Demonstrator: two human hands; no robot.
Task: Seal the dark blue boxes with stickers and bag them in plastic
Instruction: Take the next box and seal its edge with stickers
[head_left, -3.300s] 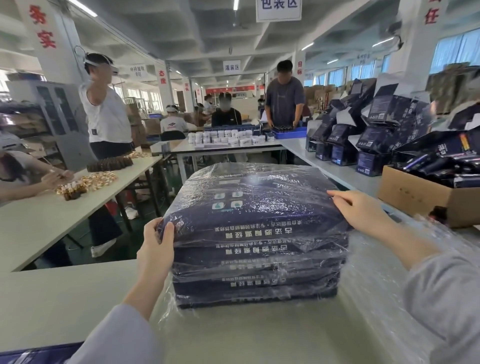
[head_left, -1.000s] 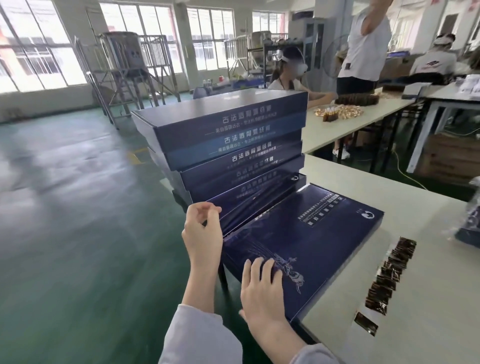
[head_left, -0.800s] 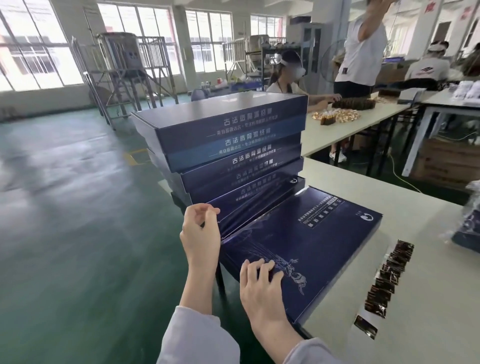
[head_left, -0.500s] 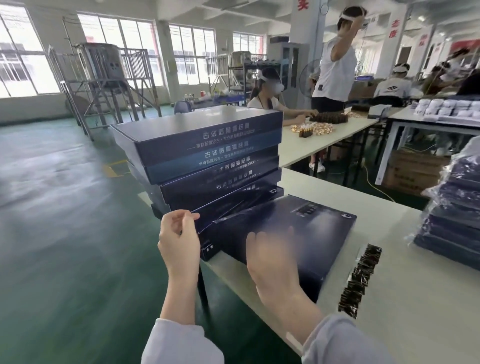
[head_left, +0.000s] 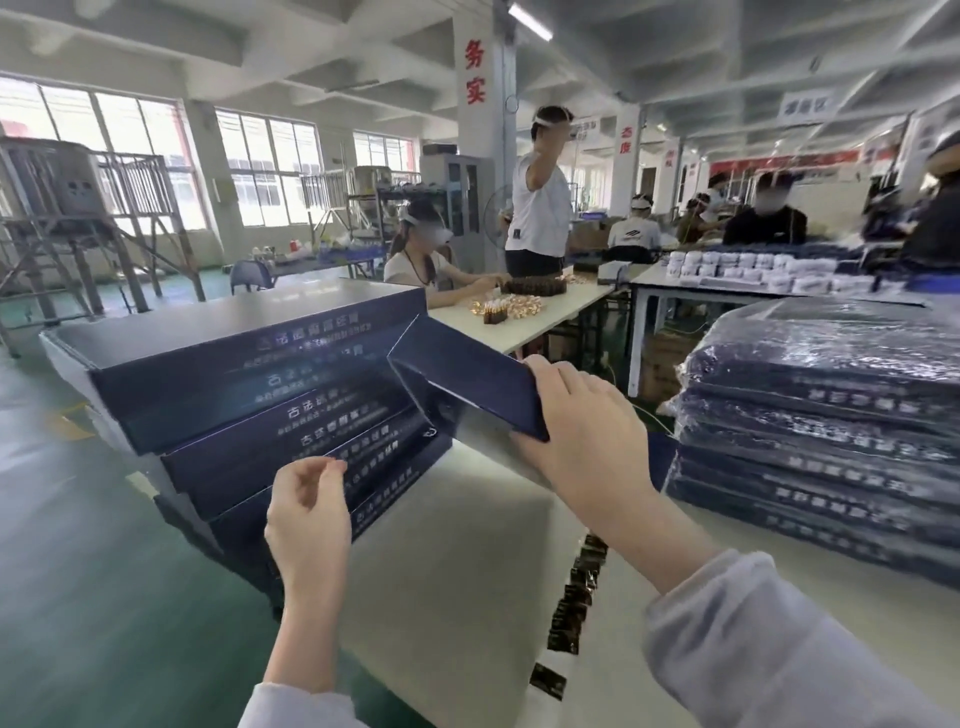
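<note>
My right hand (head_left: 582, 436) grips a dark blue box (head_left: 467, 379) by its near edge and holds it tilted above the table (head_left: 457, 545). My left hand (head_left: 306, 514) hovers at the table's left edge, fingers curled with the thumb against the fingertips; nothing shows between them. Behind it, a stack of several unbagged dark blue boxes (head_left: 249, 364) stands at the table's corner. A stack of boxes wrapped in plastic (head_left: 831, 415) sits on the right. A strip of dark stickers (head_left: 576, 597) lies on the table near my right forearm.
A worker (head_left: 421, 260) sits at a table with small vials (head_left: 519, 312) behind; another person (head_left: 535, 208) stands beside it. White jars (head_left: 753, 270) cover a far table. A cardboard carton (head_left: 660, 358) sits beneath it. Green floor (head_left: 104, 571) drops away left.
My right hand, which lay flat on the box on the table, has taken hold of it and lifted it up and to the right. The view has swung right, showing the bagged stack.
</note>
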